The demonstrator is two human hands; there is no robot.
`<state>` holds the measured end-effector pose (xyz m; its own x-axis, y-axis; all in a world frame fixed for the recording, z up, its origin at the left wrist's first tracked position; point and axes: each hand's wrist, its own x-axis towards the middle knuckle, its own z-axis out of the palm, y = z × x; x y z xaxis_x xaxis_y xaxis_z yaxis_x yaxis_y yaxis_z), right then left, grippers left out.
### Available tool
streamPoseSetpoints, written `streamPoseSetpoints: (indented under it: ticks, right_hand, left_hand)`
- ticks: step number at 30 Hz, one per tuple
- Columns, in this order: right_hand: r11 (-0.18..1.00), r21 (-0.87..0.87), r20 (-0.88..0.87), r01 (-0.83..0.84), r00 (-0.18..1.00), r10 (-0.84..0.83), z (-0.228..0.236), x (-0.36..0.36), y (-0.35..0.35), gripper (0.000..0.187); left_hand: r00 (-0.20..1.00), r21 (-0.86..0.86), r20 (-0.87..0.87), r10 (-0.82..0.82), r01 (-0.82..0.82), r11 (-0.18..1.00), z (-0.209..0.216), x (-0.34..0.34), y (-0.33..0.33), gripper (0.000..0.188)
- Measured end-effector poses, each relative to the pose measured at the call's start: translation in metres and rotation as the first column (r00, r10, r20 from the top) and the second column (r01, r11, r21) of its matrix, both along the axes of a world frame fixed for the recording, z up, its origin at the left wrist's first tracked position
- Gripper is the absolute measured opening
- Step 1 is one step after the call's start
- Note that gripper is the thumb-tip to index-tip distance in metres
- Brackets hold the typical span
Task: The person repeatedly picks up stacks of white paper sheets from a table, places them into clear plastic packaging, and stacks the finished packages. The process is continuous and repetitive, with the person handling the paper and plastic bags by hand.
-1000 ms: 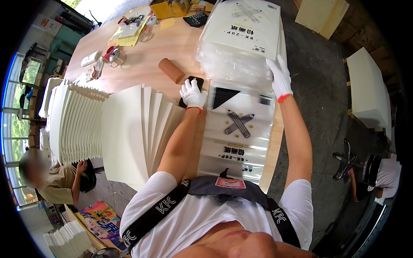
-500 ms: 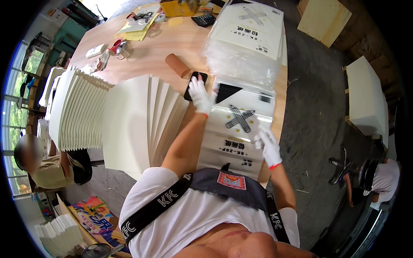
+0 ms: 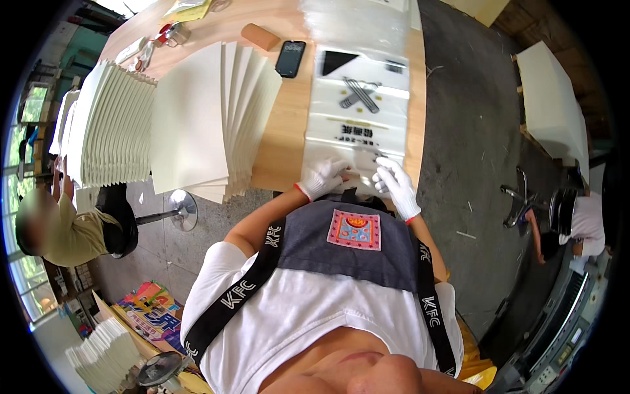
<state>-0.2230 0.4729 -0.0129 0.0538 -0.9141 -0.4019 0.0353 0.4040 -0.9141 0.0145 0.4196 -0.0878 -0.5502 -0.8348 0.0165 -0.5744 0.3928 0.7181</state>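
A clear plastic bag [image 3: 359, 121] printed with crossed pencils lies flat on the table in front of me, its near end toward my apron. My left hand [image 3: 323, 178], in a white glove with a red cuff, is at the bag's near left corner, its fingers curved and apart. At the near right corner is my right hand [image 3: 397, 187], gloved the same way, fingers spread and pointing inward over the bag. I see nothing gripped in either hand. To the left, thick white paper sheets [image 3: 190, 121] lie fanned out in a stack.
Another fanned paper stack [image 3: 115, 125] is farther left. A phone [image 3: 289, 59] and a brown cylindrical piece [image 3: 260, 37] lie beyond the fanned sheets. More clear bags [image 3: 354, 26] are at the far side. A person [image 3: 72, 220] sits at left; another [image 3: 584, 223] is at right.
My left hand has left the phone and come back to the bag's near end. My right hand has also drawn nearer and inward. The view has tilted down toward me; the phone screen is lit.
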Motion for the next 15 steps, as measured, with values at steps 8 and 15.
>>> streamPoseSetpoints:
  ticks: [8,15]
  right_hand:
    - [0.992,0.064,0.025,0.109,0.994,-0.111,-0.002,-0.012,0.070,0.033]
    - [0.992,0.120,0.152,0.043,0.986,-0.061,-0.017,-0.008,0.096,0.033]
  left_hand:
    - [0.938,-0.114,0.330,-0.112,0.157,0.981,0.014,-0.034,-0.003,0.021]
    - [0.921,0.270,0.363,-0.142,0.042,0.962,0.038,-0.038,-0.025,0.013]
